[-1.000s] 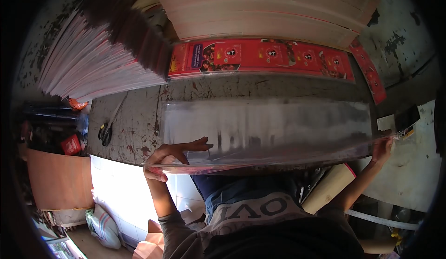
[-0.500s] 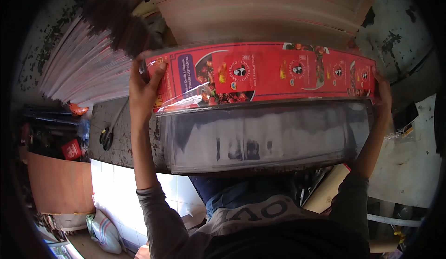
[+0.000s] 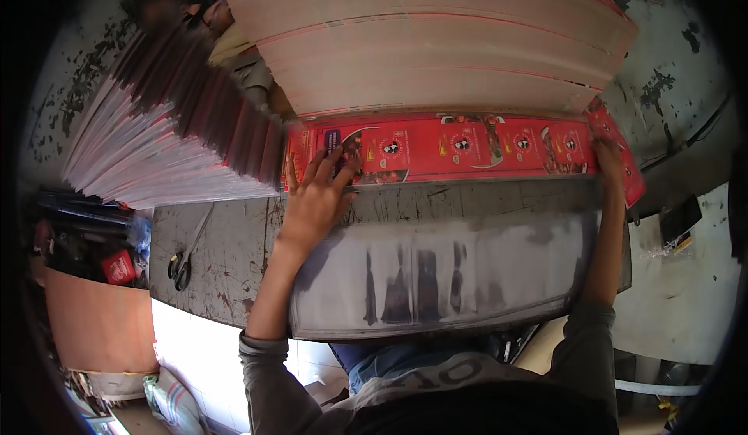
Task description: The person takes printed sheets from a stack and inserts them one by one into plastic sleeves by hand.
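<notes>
A long red printed sheet (image 3: 436,150) with panda logos and food pictures lies flat on the dark worktable, along the foot of a tall stack. My left hand (image 3: 312,209) rests palm down with its fingers spread over the sheet's left part. At the right end, my right hand (image 3: 609,160) has its fingers closed on the sheet's edge. Another red printed piece (image 3: 633,182) sticks out just beyond it. Between my forearms, near the table's front edge, lies a pile of clear plastic sheets (image 3: 522,279), cloudy with dark streaks.
A tall stack of card sheets (image 3: 436,53) rises behind the red sheet. Fanned, plastic-covered sheets (image 3: 132,158) lean at the left. Black scissors (image 3: 181,270) lie on the scratched worktable (image 3: 234,240). A person (image 3: 234,45) is at the back left.
The red sheet has moved away from me, from above the plastic pile down to the foot of the stack. My left hand has left its corner and now lies spread on top.
</notes>
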The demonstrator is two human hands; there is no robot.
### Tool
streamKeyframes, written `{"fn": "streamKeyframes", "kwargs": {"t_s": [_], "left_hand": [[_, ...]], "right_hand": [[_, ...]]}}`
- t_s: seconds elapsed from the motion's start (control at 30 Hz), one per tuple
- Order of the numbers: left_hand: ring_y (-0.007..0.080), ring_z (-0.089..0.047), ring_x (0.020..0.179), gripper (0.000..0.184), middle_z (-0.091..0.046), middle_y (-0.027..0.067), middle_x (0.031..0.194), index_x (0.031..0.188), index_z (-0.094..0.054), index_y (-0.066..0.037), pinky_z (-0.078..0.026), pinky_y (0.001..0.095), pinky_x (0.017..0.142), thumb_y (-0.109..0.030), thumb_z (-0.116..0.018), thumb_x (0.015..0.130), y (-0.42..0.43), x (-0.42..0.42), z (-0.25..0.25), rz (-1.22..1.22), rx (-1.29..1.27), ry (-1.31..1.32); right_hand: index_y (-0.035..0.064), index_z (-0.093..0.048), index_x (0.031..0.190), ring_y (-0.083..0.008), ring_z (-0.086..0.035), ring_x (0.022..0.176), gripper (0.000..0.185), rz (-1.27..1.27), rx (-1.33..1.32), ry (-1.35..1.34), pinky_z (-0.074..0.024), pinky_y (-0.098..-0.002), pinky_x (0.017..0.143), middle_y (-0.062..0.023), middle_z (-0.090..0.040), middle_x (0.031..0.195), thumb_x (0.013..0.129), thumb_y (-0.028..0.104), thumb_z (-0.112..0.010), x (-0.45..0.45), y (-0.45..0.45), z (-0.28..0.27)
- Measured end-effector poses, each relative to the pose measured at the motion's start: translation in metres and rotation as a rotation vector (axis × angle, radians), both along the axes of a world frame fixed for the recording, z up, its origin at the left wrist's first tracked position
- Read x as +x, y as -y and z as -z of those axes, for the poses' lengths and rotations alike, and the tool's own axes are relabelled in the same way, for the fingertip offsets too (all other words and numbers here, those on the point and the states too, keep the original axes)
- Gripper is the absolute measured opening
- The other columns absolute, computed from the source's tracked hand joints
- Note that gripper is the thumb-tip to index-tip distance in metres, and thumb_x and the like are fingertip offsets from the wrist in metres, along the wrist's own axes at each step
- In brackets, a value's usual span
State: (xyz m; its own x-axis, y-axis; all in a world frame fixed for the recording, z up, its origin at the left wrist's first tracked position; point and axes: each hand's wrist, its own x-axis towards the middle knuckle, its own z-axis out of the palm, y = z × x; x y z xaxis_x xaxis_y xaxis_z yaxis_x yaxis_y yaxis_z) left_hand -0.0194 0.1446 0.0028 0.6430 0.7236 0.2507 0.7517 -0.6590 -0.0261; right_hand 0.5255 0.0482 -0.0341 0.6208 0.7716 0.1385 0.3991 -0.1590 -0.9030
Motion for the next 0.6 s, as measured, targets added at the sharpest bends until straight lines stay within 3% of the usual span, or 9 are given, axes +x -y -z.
{"fn": "streamKeyframes", "kwargs": {"t_s": [0.07,0.13,0.2,0.33,0.4,0.47,0.6], "left_hand": [[0.0265,-0.043,0.119,0.053,-0.045,0.0061,0.128,0.126,-0.046,-0.023,-0.03,0.0571,0.097,-0.025,-0.065,0.076,-0.001,0.001,0.003,0.0,0.005,0.037],[0.0245,-0.046,0.117,0.049,-0.048,0.004,0.126,0.124,-0.048,-0.024,-0.033,0.0561,0.096,-0.021,-0.063,0.078,-0.004,0.002,0.007,0.0,0.009,0.071],[0.0234,-0.049,0.114,0.046,-0.05,0.0037,0.124,0.122,-0.05,-0.023,-0.038,0.0502,0.094,-0.016,-0.061,0.078,-0.007,0.002,0.011,0.013,0.258,-0.01],[0.0229,-0.049,0.113,0.046,-0.051,0.0046,0.123,0.121,-0.05,-0.021,-0.039,0.0448,0.095,-0.015,-0.062,0.078,-0.014,0.0,0.016,0.062,0.201,0.084],[0.0269,-0.05,0.111,0.046,-0.051,0.0078,0.122,0.121,-0.052,-0.017,-0.042,0.0398,0.092,-0.014,-0.063,0.076,-0.011,0.002,0.013,0.067,0.107,0.192],[0.0268,-0.051,0.109,0.047,-0.051,0.0078,0.122,0.121,-0.052,-0.017,-0.041,0.0399,0.092,-0.015,-0.064,0.076,-0.006,0.004,0.008,0.055,0.105,0.187],[0.0272,-0.053,0.105,0.048,-0.052,0.0071,0.118,0.119,-0.052,-0.016,-0.041,0.0401,0.091,-0.018,-0.067,0.074,-0.003,0.006,0.004,0.046,0.13,0.199]], "right_hand": [[-0.0053,-0.061,0.097,-0.0132,-0.054,0.083,0.027,0.034,0.042,-0.114,-0.0412,-0.0265,0.077,-0.0074,-0.062,0.091,0.079,0.013,-0.053,-0.01,0.0,-0.006],[-0.006,-0.059,0.102,-0.0132,-0.055,0.085,0.031,0.002,0.042,-0.029,-0.0417,-0.0265,0.079,-0.0085,-0.062,0.093,0.081,0.016,-0.055,0.01,-0.007,0.01],[-0.0068,-0.058,0.107,-0.0133,-0.056,0.087,0.035,-0.032,0.039,0.05,-0.0422,-0.0265,0.08,-0.0095,-0.062,0.096,0.084,0.019,-0.057,0.018,-0.01,0.02],[-0.0067,-0.059,0.103,-0.0139,-0.056,0.087,0.033,0.015,0.046,0.163,-0.042,-0.0272,0.078,-0.0115,-0.063,0.094,0.081,0.018,-0.055,-0.015,-0.008,-0.001],[-0.006,-0.059,0.103,-0.0146,-0.056,0.086,0.033,0.037,0.031,0.214,-0.0424,-0.0278,0.078,-0.0136,-0.064,0.094,0.081,0.018,-0.055,-0.034,-0.007,-0.016],[-0.0026,-0.061,0.102,-0.023,-0.06,0.083,0.03,0.055,-0.128,0.501,-0.0434,-0.0306,0.079,-0.0189,-0.063,0.091,0.081,0.018,-0.056,-0.048,-0.007,-0.028],[-0.0014,-0.059,0.105,-0.0326,-0.058,0.086,0.032,0.031,-0.094,0.786,-0.0432,-0.0351,0.081,-0.023,-0.06,0.092,0.083,0.022,-0.056,-0.048,-0.014,-0.018]]}}
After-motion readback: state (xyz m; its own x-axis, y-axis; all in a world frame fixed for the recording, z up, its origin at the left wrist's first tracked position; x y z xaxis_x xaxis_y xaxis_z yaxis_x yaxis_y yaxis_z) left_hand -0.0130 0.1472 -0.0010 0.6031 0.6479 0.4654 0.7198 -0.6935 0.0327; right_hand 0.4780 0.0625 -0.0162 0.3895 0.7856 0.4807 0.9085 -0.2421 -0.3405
